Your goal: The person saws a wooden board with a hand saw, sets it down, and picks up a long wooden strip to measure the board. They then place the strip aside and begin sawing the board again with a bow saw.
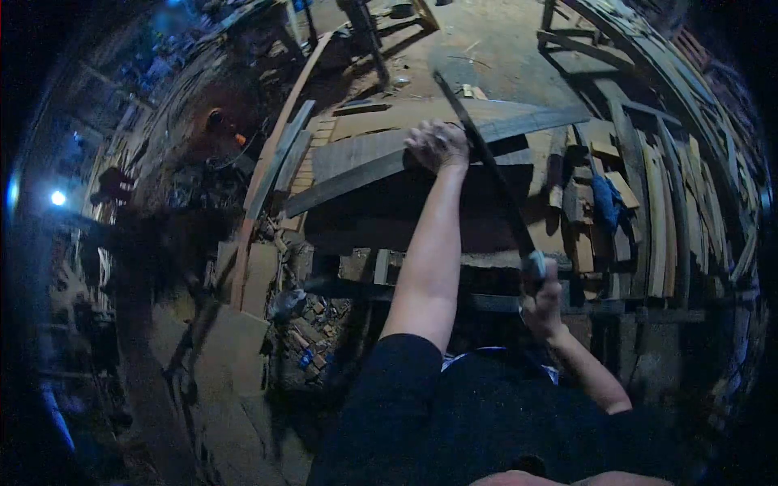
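Note:
A long wooden board (pixel 348 189) lies at a slant across the workbench. My left hand (pixel 438 146) is on top of it near the middle, fingers curled over the wood. In my right hand (pixel 540 300), at the right of centre, is the handle of a long dark handsaw (pixel 494 174). The saw's blade runs up and to the left, crossing the board just right of my left hand. Whether the teeth touch the wood is too dark to tell.
Wood offcuts (pixel 583 249) and a blue cloth (pixel 606 200) lie to the right, beside several long strips (pixel 658 219). Scraps fill a gap (pixel 320 328) at the lower left. A wooden frame (pixel 559 40) stands at the back right.

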`<state>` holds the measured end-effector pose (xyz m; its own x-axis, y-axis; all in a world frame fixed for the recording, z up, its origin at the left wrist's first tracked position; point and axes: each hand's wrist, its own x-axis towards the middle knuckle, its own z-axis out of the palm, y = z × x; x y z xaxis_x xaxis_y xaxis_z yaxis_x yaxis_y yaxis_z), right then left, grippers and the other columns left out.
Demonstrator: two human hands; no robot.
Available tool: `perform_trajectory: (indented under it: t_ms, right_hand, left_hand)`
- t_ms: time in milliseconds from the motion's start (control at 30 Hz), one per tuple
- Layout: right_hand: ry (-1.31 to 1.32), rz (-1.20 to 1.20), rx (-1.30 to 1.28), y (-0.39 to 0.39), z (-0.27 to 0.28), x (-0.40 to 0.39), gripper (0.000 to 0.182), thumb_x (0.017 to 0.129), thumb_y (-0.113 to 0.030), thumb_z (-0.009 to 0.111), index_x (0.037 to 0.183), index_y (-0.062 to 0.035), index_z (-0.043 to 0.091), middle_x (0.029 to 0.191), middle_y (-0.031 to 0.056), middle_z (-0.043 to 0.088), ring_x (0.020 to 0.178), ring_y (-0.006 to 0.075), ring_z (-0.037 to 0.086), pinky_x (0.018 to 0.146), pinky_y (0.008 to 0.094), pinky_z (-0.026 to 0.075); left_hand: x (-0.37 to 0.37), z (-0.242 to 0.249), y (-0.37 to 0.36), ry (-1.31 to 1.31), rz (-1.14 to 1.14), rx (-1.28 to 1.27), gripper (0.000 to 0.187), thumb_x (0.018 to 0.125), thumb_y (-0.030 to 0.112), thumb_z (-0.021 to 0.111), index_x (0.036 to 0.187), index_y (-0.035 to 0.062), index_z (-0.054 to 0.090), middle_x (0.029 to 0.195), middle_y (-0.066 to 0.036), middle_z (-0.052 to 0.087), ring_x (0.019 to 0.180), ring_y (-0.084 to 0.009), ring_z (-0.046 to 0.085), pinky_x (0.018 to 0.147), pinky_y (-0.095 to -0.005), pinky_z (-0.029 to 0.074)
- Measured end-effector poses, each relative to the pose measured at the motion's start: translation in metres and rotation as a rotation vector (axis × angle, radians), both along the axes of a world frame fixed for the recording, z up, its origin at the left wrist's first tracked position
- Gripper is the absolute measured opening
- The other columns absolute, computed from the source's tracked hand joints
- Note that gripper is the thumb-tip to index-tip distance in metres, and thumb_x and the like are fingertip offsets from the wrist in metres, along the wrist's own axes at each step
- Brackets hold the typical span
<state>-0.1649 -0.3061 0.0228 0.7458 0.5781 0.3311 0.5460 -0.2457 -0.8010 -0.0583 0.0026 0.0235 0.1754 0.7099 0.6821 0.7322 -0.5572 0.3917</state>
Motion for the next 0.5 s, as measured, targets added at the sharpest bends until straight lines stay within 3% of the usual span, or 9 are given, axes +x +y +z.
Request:
perform_trajectory:
  t_ms: [133,200,233,267,300,333,400,433,500]
  right_hand:
    - [0.304,-0.065,-0.035,-0.022,0.004,0.019,0.016,0.09,-0.011,0.051,0.105,-0.0065,0.046,0.077,0.0038,0.051,0.066,0.0161,0.052,0.06,0.0289,0.043]
    - [0.231,-0.088,0.028,-0.028,0.041,0.019,0.024,0.082,-0.011,0.056,0.104,-0.0046,0.049,0.09,0.0154,0.058,0.075,0.0269,0.058,0.066,0.0354,0.045]
    - [-0.013,-0.045,0.032,-0.048,0.005,0.031,0.028,0.08,-0.015,0.06,0.104,-0.0051,0.049,0.091,0.0129,0.059,0.073,0.0278,0.058,0.066,0.0367,0.046]
    - [-0.036,-0.114,0.027,-0.058,0.008,0.034,0.028,0.08,-0.015,0.06,0.104,-0.0051,0.049,0.091,0.0129,0.059,0.073,0.0278,0.058,0.066,0.0367,0.046]
    - [-0.289,-0.146,-0.007,-0.065,0.019,0.038,0.03,0.08,-0.014,0.06,0.106,-0.0044,0.049,0.088,0.0145,0.06,0.072,0.0296,0.059,0.065,0.0382,0.046]
    - [-0.538,-0.187,-0.067,-0.074,0.03,0.043,0.032,0.08,-0.013,0.06,0.108,-0.0038,0.049,0.086,0.0161,0.061,0.07,0.0315,0.059,0.063,0.0397,0.046]
    - [-0.522,-0.294,-0.191,-0.09,0.049,0.048,0.033,0.08,-0.013,0.06,0.11,-0.0035,0.049,0.077,0.0192,0.06,0.066,0.0343,0.061,0.059,0.0416,0.046]
    - [-0.532,-0.392,-0.218,-0.099,0.057,0.05,0.033,0.08,-0.013,0.06,0.11,-0.0035,0.049,0.077,0.0192,0.06,0.066,0.0343,0.061,0.059,0.0416,0.046]
    - [-0.054,-0.375,-0.054,-0.116,0.067,0.055,0.028,0.085,-0.02,0.059,0.107,-0.0048,0.049,0.092,0.0181,0.062,0.083,0.0288,0.063,0.069,0.0377,0.047]
  left_hand:
    - [-0.01,0.013,-0.007,0.066,-0.088,-0.065,0.023,0.079,0.028,0.048,0.072,0.0098,0.061,0.083,-0.013,0.059,0.089,-0.0321,0.052,0.076,-0.045,0.036]
    - [-0.017,0.011,-0.01,0.064,-0.094,0.041,0.024,0.077,0.032,0.052,0.076,0.0096,0.062,0.087,-0.014,0.059,0.09,-0.0321,0.052,0.076,-0.0463,0.037]
    - [-0.024,0.016,-0.017,0.088,-0.09,0.1,0.024,0.077,0.032,0.053,0.076,0.0098,0.062,0.087,-0.014,0.059,0.089,-0.0325,0.052,0.075,-0.0471,0.037]
    - [-0.031,0.025,-0.022,0.117,-0.194,-0.06,0.03,0.079,0.034,0.051,0.081,0.0094,0.067,0.092,-0.013,0.063,0.094,-0.0347,0.055,0.085,-0.048,0.041]
    - [-0.03,0.012,-0.015,0.105,-0.314,0.014,0.03,0.079,0.038,0.052,0.076,0.0126,0.067,0.081,-0.012,0.064,0.084,-0.0311,0.059,0.08,-0.0449,0.044]
    - [0.004,-0.055,0.023,-0.06,-0.383,-0.028,0.032,0.078,0.043,0.054,0.068,0.0148,0.066,0.072,-0.01,0.063,0.073,-0.0289,0.06,0.07,-0.0417,0.047]
    - [-0.023,-0.016,-0.001,0.0,-0.498,0.186,0.034,0.076,0.044,0.058,0.063,0.0137,0.064,0.069,-0.009,0.062,0.063,-0.0274,0.058,0.057,-0.0394,0.044]
    - [-0.028,0.002,-0.009,-0.044,-0.481,0.204,0.035,0.076,0.046,0.06,0.065,0.0134,0.064,0.069,-0.007,0.062,0.066,-0.0265,0.058,0.059,-0.0399,0.044]
    - [-0.042,0.021,-0.024,0.253,-0.33,0.172,0.035,0.081,0.049,0.053,0.08,0.0156,0.064,0.085,-0.006,0.061,0.084,-0.0282,0.055,0.072,-0.0451,0.041]
